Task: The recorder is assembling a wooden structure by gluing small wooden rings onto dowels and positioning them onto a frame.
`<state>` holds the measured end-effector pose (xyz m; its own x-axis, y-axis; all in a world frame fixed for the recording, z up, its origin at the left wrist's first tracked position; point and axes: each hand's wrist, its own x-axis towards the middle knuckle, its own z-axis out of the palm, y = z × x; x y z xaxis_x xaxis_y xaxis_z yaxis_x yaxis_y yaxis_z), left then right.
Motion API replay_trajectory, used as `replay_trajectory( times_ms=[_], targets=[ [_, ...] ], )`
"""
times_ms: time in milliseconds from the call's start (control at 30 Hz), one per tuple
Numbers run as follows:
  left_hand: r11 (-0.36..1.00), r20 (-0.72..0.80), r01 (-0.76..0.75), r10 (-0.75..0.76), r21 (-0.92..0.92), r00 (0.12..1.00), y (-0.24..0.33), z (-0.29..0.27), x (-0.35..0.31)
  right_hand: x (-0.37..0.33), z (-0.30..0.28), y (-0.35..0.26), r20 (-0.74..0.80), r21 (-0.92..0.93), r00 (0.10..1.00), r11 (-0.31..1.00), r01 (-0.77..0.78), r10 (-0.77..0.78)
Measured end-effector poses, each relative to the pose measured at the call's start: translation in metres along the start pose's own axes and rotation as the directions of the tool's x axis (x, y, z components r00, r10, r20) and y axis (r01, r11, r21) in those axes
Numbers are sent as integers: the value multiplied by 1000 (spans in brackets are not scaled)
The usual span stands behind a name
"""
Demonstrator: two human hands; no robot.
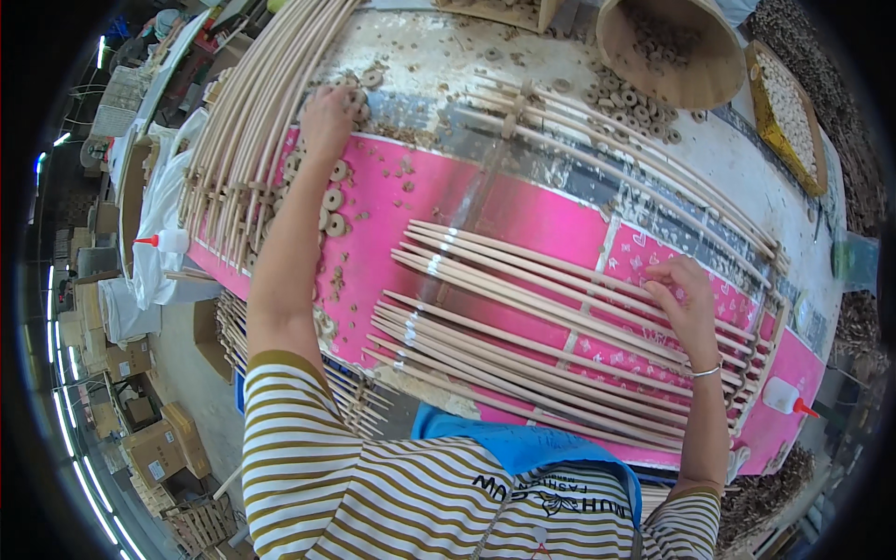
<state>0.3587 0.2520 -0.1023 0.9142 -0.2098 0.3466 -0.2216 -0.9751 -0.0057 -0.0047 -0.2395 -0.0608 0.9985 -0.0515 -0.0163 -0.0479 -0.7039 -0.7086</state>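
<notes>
My left hand (329, 119) reaches over a pile of small wooden rings (371, 77) at the far left of the table. Its fingers curl down among them, and whatever they hold is hidden. Over on the right, my right hand (679, 291) hovers by the right part of a row of long thin wooden rods (532, 322). Thumb and fingers there are drawn together in a pinch; anything between them is too small to make out. The rods lie side by side, their right ends at a wooden crosspiece (767, 345) with small fittings. More rings (332, 200) lie under and beside my left forearm.
Stacked rod assemblies (247, 121) rise at the left. A second rod frame (635, 159) lies behind the row. Farther back stand a tipped round container (672, 51) with rings and a yellow box (784, 121) of small pale pieces. White glue bottles (780, 396) with red tips sit at both sides.
</notes>
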Motion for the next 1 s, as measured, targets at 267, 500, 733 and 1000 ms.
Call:
replay_trajectory(
  times_ms=[267, 500, 733, 1000],
  targets=[
    [994, -59, -106, 108, 33, 992, 10, -1, -2, -12, 10, 2, 11, -27, 999, 999, 32, -32],
    [530, 217, 191, -13, -826, 976, 52, -28, -52, -10, 15, 5, 13, -48, 999, 998, 34, -33],
    [84, 533, 528, 40, -845, 845, 79, -69, -109, -5, 13, 6, -81, 69, 996, 997, -18, 23],
    [-54, 579, 586, 101, -809, 809, 88, -67, -113, 2, 14, 9, -128, 121, 991, 993, -11, 26]
  ],
)
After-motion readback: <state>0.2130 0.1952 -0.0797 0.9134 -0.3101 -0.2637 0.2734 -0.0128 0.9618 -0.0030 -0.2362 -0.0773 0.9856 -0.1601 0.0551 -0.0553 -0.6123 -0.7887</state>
